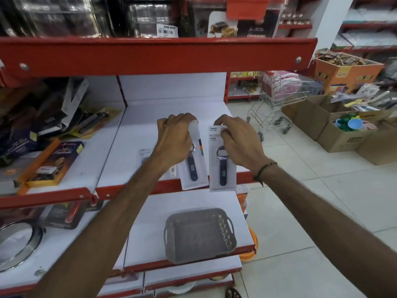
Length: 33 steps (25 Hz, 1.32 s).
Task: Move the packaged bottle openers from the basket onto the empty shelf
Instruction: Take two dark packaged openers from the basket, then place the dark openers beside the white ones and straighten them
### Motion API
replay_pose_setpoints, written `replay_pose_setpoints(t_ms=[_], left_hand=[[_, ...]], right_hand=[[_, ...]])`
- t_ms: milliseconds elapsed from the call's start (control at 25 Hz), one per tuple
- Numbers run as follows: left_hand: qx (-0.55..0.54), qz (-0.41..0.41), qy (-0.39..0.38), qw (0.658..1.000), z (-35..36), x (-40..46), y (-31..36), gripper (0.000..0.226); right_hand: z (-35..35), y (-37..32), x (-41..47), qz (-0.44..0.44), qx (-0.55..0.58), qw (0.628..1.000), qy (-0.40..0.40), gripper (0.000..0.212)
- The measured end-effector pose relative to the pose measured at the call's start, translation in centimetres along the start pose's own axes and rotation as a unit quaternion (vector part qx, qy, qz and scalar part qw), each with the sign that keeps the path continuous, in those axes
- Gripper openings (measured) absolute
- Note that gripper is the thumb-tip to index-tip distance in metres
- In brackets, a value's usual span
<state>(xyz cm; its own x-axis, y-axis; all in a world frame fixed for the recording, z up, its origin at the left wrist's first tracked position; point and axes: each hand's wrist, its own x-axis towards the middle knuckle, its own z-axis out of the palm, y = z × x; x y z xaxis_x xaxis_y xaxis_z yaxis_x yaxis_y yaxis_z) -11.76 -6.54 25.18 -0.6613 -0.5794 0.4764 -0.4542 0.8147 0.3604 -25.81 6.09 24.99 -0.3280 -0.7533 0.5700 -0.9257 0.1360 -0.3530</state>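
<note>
Head camera view, looking down at red-edged store shelving. Two bare arms reach forward over a white shelf (150, 117). The left hand (175, 136) is closed around the top of one packaged bottle opener (193, 171), whose lower end hangs past the shelf's red front edge. The right hand (238, 138) pinches the top of a second packaged bottle opener (222, 166), held upright just beside the first and also overhanging the front lip. A third card (142, 155) lies flat on the shelf, partly hidden under the left forearm. The back half of the shelf is bare white, bounded by a red divider on the left and an open end on the right. One shelf lower, a grey plastic basket (199, 234) sits near the front edge, nothing visible inside. To the right is open tiled floor (300, 201), with a wire shopping trolley (277, 104) and cardboard boxes (343, 134) farther off.
</note>
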Motion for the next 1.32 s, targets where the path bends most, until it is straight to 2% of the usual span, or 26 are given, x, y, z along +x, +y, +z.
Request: replay_pose_setpoints(t_ms=[200, 320, 480, 640, 720, 800, 880, 960, 1040, 1120, 1200, 1320], left_hand=[[-0.005, -0.047, -0.023, 0.999, 2.9, 6.5, -2.3, 0.053], [-0.016, -0.073, -0.091, 0.993, 5.6, 7.8, -4.0, 0.05], [-0.038, -0.108, -0.175, 0.978, 9.0, 6.5, -5.7, 0.051], [-0.012, -0.081, -0.218, 0.973, 10.1, 5.3, -6.3, 0.049], [-0.004, -0.073, -0.244, 0.967, 9.1, 5.0, -6.5, 0.048], [-0.013, -0.075, -0.276, 0.958, 6.6, 4.6, -7.6, 0.05], [-0.017, -0.082, -0.325, 0.942, 2.8, 4.1, -9.4, 0.055], [0.032, -0.11, -0.412, 0.904, -1.0, 3.7, -11.2, 0.069], [0.138, -0.129, -0.492, 0.85, -3.2, 3.1, -12.2, 0.091], [0.203, -0.125, -0.532, 0.812, -3.1, 2.2, -12.2, 0.103], [0.218, -0.118, -0.531, 0.81, -2.4, 1.0, -12.4, 0.105], [0.204, -0.106, -0.499, 0.836, -2.1, 0.1, -12.9, 0.103]], right_hand=[[1.7, 3.5, 6.1, 0.037, 0.009, 0.998, -0.044, 0.023], [4.6, 5.9, 7.9, 0.058, -0.017, 0.991, -0.116, 0.028], [8.1, 8.7, 7.6, 0.118, 0.011, 0.971, -0.206, 0.032], [9.9, 9.5, 6.1, 0.07, -0.07, 0.963, -0.251, 0.034], [10.1, 9.4, 5.5, 0.059, -0.111, 0.956, -0.265, 0.036], [9.7, 8.9, 5.3, 0.057, -0.103, 0.956, -0.269, 0.036], [9.1, 7.8, 5.5, 0.052, -0.034, 0.956, -0.288, 0.038], [8.6, 5.7, 5.8, 0.045, 0.056, 0.933, -0.352, 0.055], [8.8, 3.1, 6.0, 0.021, 0.059, 0.906, -0.419, 0.075], [9.9, 1.4, 5.9, 0.0, 0.02, 0.89, -0.455, 0.086], [11.0, 0.3, 5.6, -0.003, 0.003, 0.883, -0.47, 0.088], [12.2, -0.2, 5.3, 0.001, 0.01, 0.887, -0.461, 0.083]])
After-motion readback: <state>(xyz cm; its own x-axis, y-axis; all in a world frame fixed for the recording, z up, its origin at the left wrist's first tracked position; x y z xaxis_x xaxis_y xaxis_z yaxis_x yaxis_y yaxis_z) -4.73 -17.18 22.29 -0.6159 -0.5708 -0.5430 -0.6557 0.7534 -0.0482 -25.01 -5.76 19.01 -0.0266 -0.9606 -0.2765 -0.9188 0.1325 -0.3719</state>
